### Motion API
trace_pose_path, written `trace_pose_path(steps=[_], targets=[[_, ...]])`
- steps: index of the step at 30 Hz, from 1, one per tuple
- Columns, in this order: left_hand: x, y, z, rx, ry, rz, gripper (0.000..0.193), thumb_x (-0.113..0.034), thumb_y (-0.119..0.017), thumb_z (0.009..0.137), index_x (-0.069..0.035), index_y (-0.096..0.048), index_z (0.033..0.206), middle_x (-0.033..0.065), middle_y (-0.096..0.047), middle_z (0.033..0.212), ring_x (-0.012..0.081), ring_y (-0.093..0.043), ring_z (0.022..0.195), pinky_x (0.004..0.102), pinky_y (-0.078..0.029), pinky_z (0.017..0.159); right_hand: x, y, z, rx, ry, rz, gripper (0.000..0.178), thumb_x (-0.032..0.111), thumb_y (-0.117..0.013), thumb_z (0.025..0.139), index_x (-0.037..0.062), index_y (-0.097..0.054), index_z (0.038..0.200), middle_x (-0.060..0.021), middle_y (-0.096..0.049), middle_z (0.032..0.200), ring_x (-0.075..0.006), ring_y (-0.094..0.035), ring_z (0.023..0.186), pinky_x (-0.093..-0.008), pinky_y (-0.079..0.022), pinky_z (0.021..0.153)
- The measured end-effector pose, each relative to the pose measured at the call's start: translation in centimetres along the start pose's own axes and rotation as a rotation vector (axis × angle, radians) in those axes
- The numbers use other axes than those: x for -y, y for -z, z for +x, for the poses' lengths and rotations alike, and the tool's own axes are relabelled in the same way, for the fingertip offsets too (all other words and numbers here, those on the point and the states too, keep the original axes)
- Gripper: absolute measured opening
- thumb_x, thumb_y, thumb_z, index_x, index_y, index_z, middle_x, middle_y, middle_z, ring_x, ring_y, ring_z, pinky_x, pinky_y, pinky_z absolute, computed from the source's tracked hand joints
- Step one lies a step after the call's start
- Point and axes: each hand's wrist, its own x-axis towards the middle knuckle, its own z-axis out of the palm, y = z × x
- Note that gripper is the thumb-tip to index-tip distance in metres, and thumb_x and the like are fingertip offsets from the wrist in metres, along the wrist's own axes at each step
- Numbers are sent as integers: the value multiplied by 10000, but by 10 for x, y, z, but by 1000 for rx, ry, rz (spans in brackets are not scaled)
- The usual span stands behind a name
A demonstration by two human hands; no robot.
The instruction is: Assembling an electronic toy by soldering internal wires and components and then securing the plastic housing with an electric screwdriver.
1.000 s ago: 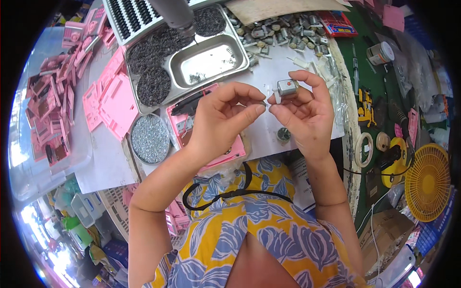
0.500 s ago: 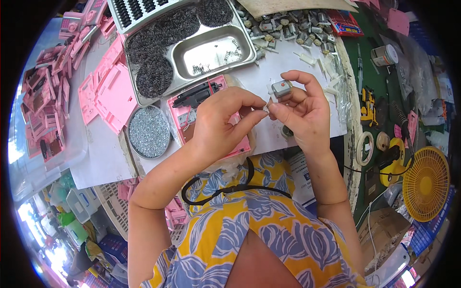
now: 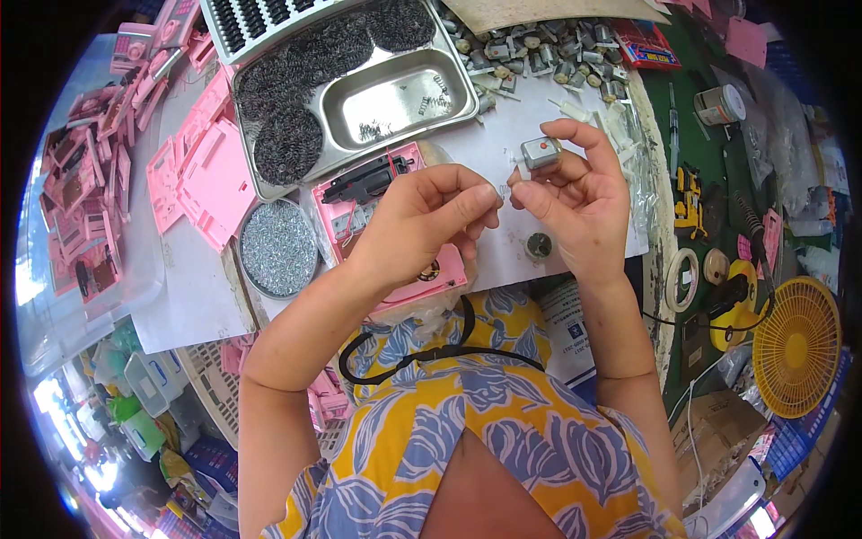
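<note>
My right hand (image 3: 582, 202) is closed on a small silver electric motor (image 3: 540, 153) with a red dot on its casing. A small whitish piece shows beside the motor, near the thumb tip. Just to the left, with a gap between, my left hand (image 3: 429, 218) has its thumb and forefinger pressed together; anything in the pinch is too small to make out. Partly hidden under that hand lies a pink plastic housing (image 3: 431, 289), fitted with a black mechanism (image 3: 364, 180). Below the motor a small round container (image 3: 539, 245) with a dark inside stands on white paper.
A steel tray (image 3: 395, 90) of black springs stands behind my hands. Left of the housing is a round dish (image 3: 278, 247) of small metal pieces. Loose motors (image 3: 543, 58) are heaped at the back, pink parts (image 3: 85, 189) at the left. A yellow fan (image 3: 796, 346) stands at the right.
My fingertips, close together before, have drawn apart. The right hand has shifted slightly right with the motor, and the small round container shows more fully.
</note>
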Motion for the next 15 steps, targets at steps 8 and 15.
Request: trace_pose_path(steps=[8,15], targets=[[3,1,4,-23,42,-124,138,-163,-621,1031,-30,-615,1063,58,-643,898,108,-574,742,239,-498,574,10,14,31,-102,214,-402,485,-36,-756,855,35,-544,1286,-49,-695,945,-106,-673,862,-246,-556,787],[1,6,4,-49,-82,-181,101,-53,-670,973,-41,-587,1029,67,-670,920,106,-603,726,230,-514,573,65,68,168,46,600,-1340,294,49,-711,876,36,-623,1157,-118,-723,952,-250,-702,853,-359,-549,755]])
